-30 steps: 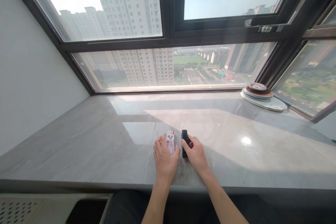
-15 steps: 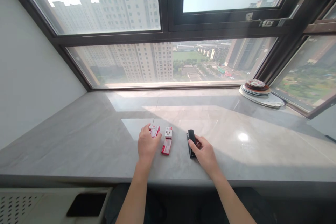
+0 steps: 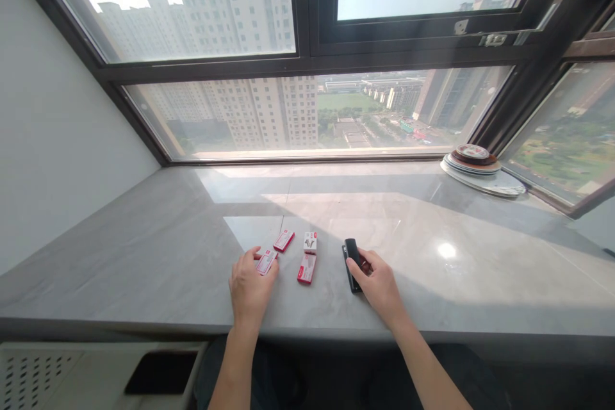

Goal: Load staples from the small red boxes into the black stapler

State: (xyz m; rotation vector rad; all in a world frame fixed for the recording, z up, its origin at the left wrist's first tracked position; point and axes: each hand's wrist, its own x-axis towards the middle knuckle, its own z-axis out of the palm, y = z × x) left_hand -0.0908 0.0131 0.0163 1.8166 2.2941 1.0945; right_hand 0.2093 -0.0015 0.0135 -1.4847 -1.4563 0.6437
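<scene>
- Head view: half a second ago the left hand (image 3: 252,283) was at a farther spot; now, nearer and further left, it grasps a small white-and-red rectangular cardboard box (image 3: 266,262) between thumb and fingers.
- Just beyond, on the far right of that hand, a flat red-edged cardboard box (image 3: 284,240) lies uncovered, where the hand was before.
- Right of these, a white cardboard box with a dark picture (image 3: 310,241) sits on the far side of a red-and-white cardboard box (image 3: 306,269), much as before.
- The boxes' insides cannot be seen.
- The right hand (image 3: 379,278) grasps a long black stapler (image 3: 352,266) on the grey marbled bench (image 3: 158,256), farther right of the boxes than a second ago.
</scene>
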